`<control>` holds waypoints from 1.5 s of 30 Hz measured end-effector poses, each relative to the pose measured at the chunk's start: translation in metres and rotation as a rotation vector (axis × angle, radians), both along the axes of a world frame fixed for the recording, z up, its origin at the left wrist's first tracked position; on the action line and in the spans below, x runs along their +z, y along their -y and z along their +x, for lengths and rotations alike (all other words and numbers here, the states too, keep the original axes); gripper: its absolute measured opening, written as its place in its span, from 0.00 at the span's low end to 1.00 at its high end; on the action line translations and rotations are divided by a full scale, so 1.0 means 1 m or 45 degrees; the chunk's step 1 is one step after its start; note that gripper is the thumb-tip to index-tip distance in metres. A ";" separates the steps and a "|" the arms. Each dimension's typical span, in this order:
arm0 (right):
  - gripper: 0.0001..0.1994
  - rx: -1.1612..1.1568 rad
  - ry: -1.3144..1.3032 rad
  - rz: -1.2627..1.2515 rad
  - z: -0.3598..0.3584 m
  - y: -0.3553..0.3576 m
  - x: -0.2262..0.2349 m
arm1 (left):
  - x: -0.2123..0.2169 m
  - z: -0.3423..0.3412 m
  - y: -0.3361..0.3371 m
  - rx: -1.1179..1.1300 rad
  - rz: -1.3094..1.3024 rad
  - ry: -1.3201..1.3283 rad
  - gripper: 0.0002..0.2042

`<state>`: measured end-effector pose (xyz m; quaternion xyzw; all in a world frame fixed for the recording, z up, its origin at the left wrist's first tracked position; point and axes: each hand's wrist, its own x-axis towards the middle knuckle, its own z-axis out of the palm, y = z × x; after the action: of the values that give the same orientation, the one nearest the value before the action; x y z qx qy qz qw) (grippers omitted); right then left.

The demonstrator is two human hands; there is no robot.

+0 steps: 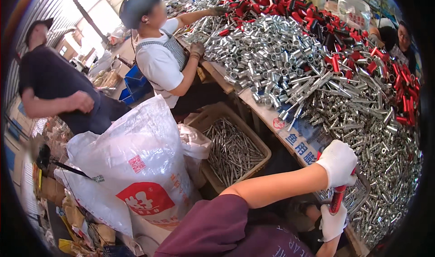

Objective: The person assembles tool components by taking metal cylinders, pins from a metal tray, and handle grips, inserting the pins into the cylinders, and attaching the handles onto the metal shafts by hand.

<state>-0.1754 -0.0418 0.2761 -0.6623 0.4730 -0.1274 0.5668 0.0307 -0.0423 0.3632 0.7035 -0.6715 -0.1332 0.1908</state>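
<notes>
A red handle [336, 201] spans two white gloves, long axis running near to far, the right hand [333, 224] clasping its near end, the left hand [338, 162] clenched around its far end, left of heaped metal parts [389, 175].

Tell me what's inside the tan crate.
Many long, slim metal pieces lie jumbled inside the tan crate. They cover its bottom, so whatever lies beneath the top layer can't be seen.

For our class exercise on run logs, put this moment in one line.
left hand: gloved, gripping red handle | right hand: gloved, gripping same handle | beside hands: heaped metal parts | crate: metal rods
</notes>
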 end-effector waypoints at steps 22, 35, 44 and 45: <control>0.05 -0.136 0.248 0.195 -0.007 -0.011 0.012 | -0.016 -0.001 0.017 -0.263 -0.427 -0.244 0.16; 0.08 0.020 0.342 0.552 0.002 0.008 0.051 | -0.016 -0.047 0.034 -0.211 -0.368 -2.021 0.17; 0.10 -0.025 0.274 0.337 -0.014 0.012 0.047 | -0.024 -0.079 0.043 0.219 -0.590 -1.863 0.16; 0.10 0.030 0.342 0.586 -0.018 0.013 0.048 | -0.024 -0.079 0.042 0.216 -0.546 -1.852 0.16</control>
<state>-0.1937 -0.0543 0.3242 -0.4986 0.4023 -0.0966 0.7618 -0.0483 -0.0845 0.3395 0.4354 -0.3315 -0.4145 0.7271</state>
